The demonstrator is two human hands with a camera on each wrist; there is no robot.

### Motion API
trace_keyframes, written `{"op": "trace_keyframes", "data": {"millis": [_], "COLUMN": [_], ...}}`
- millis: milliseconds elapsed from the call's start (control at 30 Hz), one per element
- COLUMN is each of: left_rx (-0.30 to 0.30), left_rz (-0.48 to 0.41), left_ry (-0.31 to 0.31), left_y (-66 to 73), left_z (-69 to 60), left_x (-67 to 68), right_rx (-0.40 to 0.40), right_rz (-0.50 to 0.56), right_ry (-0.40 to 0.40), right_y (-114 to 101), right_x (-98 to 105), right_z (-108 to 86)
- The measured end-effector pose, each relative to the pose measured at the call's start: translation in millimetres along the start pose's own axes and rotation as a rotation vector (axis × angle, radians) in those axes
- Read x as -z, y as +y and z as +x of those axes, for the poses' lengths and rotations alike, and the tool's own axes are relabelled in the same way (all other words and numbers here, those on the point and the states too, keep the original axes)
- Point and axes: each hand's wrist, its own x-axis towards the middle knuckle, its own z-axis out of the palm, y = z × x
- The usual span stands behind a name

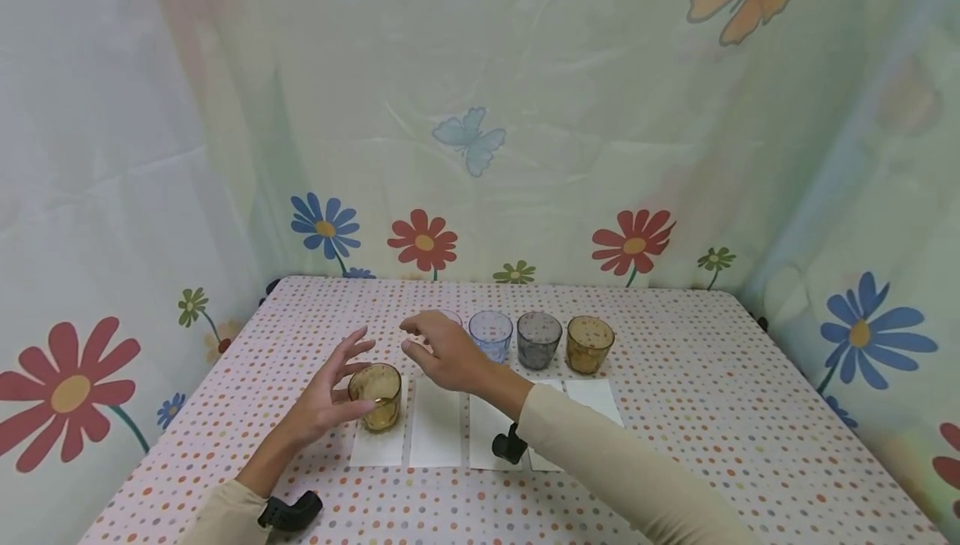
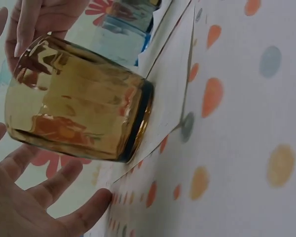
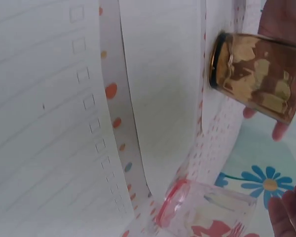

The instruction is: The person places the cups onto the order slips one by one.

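Observation:
An amber glass (image 1: 378,412) stands upright on the leftmost white paper sheet (image 1: 375,452). My left hand (image 1: 327,395) is held around its left side with fingers spread; in the left wrist view the lower fingers (image 2: 59,190) are apart from the glass. Just right of the glass, my right hand (image 1: 447,349) hovers with loosely bent fingers and holds nothing. A clear pink glass (image 3: 212,210) stands beyond the right hand, which mostly hides it in the head view.
Along the back, a blue glass (image 1: 491,332), a grey glass (image 1: 539,341) and a second amber glass (image 1: 589,345) continue the row from the pink one. In front lie more white sheets (image 1: 437,432), partly under the right arm. A dotted cloth (image 1: 712,412) covers the table.

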Motion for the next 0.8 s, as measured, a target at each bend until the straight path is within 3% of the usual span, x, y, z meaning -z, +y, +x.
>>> {"op": "trace_keyframes", "data": {"millis": [133,333,533,800], "left_rx": [0.004,-0.017,-0.077,-0.082], "left_rz": [0.027,0.044,0.031,0.001], "left_ry": [0.014,0.046,0.074,0.066], "left_y": [-1.8,-2.8,-4.8,-8.6], "left_z": [1.1,3.8,4.8,4.6], "left_x": [-4.4,-9.6,-14.2,-16.9], "right_rx": [-0.02,-0.117,-0.197,-0.252], "right_rz": [-0.051,-0.098,-0.112,-0.124], "right_ry": [0.04,0.064,0.053,0.024], "right_y": [3.0,8.7,15.4,20.0], "right_x": [3.7,8.3,5.9,5.6], "right_z": [2.0,4.6,6.3,8.0]}}
